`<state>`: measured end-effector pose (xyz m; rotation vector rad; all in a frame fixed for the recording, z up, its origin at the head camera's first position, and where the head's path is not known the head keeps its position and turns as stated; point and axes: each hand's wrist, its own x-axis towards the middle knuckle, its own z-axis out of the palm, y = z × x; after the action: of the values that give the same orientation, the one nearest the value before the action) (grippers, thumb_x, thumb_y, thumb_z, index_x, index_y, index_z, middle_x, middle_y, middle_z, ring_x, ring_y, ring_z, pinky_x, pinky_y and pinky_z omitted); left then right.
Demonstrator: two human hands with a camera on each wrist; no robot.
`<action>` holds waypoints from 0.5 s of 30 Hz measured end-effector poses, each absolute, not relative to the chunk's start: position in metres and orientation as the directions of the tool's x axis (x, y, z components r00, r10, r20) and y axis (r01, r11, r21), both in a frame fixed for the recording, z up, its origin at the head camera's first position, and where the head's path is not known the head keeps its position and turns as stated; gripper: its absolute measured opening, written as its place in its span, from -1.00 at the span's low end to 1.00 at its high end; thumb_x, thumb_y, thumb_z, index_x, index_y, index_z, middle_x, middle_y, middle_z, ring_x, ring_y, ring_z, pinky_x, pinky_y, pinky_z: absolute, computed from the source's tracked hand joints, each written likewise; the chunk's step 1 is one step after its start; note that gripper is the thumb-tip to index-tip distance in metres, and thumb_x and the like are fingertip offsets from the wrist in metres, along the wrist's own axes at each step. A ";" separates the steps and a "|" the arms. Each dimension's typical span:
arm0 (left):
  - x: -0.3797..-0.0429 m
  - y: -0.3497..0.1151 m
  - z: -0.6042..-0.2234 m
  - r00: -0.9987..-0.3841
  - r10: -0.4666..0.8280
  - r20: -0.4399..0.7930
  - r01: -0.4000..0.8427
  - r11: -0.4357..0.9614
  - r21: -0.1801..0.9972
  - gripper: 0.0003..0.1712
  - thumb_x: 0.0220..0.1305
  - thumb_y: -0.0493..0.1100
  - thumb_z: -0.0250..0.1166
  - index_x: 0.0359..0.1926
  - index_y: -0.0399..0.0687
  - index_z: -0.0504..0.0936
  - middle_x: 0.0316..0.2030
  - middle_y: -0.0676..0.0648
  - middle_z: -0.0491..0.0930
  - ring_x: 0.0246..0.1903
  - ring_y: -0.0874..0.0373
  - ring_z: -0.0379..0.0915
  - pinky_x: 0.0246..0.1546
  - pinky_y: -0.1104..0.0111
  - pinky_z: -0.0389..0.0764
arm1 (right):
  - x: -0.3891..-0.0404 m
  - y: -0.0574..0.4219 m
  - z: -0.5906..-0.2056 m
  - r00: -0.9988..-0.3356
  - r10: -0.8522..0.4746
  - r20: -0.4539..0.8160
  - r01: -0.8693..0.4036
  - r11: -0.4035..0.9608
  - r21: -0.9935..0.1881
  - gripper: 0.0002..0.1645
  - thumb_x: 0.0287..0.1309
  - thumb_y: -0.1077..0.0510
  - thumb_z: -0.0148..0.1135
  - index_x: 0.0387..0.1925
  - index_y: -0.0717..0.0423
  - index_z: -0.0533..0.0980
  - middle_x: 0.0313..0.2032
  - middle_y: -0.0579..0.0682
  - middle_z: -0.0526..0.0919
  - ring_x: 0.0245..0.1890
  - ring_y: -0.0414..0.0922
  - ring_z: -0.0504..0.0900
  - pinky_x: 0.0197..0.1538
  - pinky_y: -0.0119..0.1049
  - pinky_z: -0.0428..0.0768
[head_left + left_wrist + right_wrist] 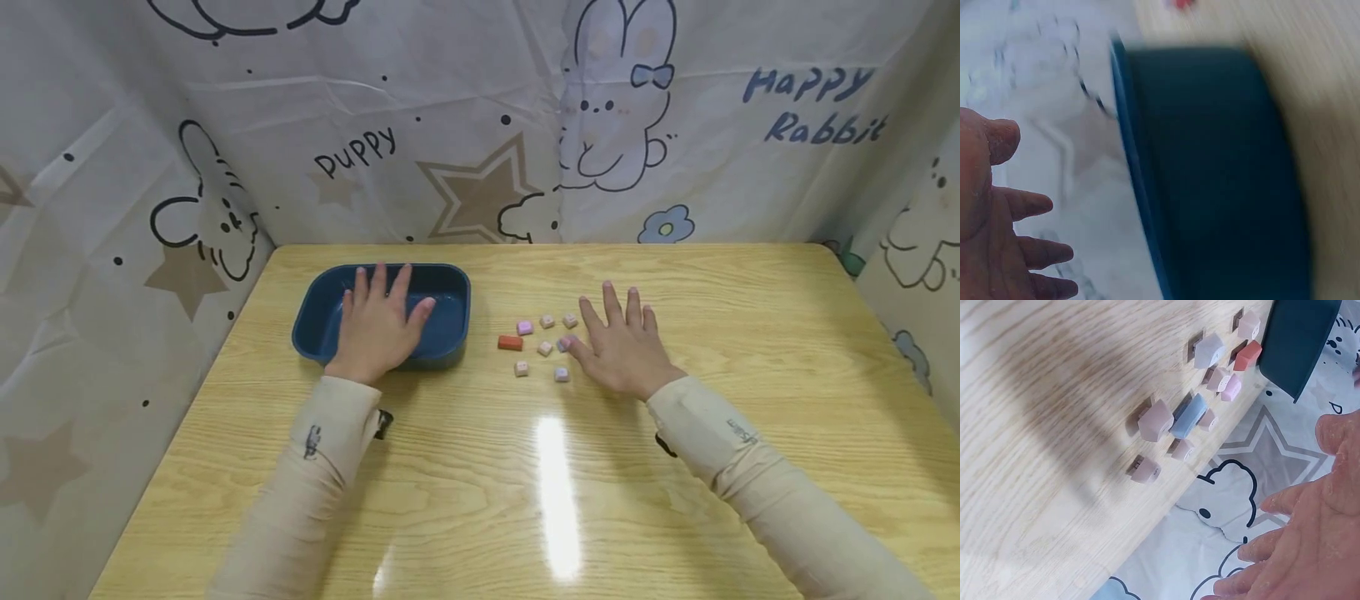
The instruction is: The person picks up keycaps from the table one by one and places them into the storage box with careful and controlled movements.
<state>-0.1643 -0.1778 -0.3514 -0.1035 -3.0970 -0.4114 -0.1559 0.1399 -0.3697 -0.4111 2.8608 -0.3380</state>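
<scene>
Presently, we see the left hand [380,329] spread over the tub [438,359], left of centre, and the right hand [622,350] likewise spread, neither gripping, near keycaps [545,348] at mid-frame, presumably scattered on the counter [465,483] so each is separately reachable.

free: tabletop [465,467] between sleeves [307,475] | blocking: blue tub [467,312] left, keycaps [545,348] mid-table
</scene>
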 end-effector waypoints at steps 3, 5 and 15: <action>-0.159 -0.213 -0.357 -0.999 -0.007 0.036 0.003 0.963 0.269 -0.21 0.44 0.29 -0.22 0.48 -0.06 0.00 0.46 -0.42 -0.13 0.44 -0.45 -0.32 0.34 -0.29 -0.09 | -0.156 0.139 -0.370 -0.932 -0.303 -0.198 -0.249 0.934 -0.257 -0.11 0.38 -0.35 -0.36 0.49 0.10 -0.11 0.48 0.32 -0.40 0.42 0.44 -0.44 0.38 0.38 -0.29; -0.154 -0.233 -0.362 -0.998 -0.045 0.051 -0.029 0.961 0.276 -0.21 0.44 0.29 -0.22 0.46 -0.13 0.06 0.43 -0.47 -0.10 0.41 -0.51 -0.27 0.30 -0.33 -0.05 | -0.156 0.139 -0.370 -0.932 -0.303 -0.199 -0.250 0.935 -0.253 -0.11 0.38 -0.36 -0.37 0.49 0.11 -0.11 0.48 0.32 -0.40 0.42 0.44 -0.44 0.38 0.39 -0.28; -0.130 -0.289 -0.387 -0.970 -0.213 0.117 -0.143 0.890 0.434 -0.50 0.42 0.02 0.01 0.08 -0.35 0.44 0.33 -0.52 0.12 0.30 -0.49 0.07 0.26 -0.23 0.16 | -0.156 0.144 -0.376 -0.929 -0.331 -0.165 -0.292 0.930 -0.223 -0.27 0.44 -0.20 -0.27 0.46 0.09 0.03 0.48 0.36 -0.29 0.41 0.50 -0.34 0.35 0.42 -0.16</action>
<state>-0.1299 -0.2889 -0.3872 0.2743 -2.8958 -0.6461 -0.1563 0.1436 -0.3758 -0.4712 2.8885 -0.2892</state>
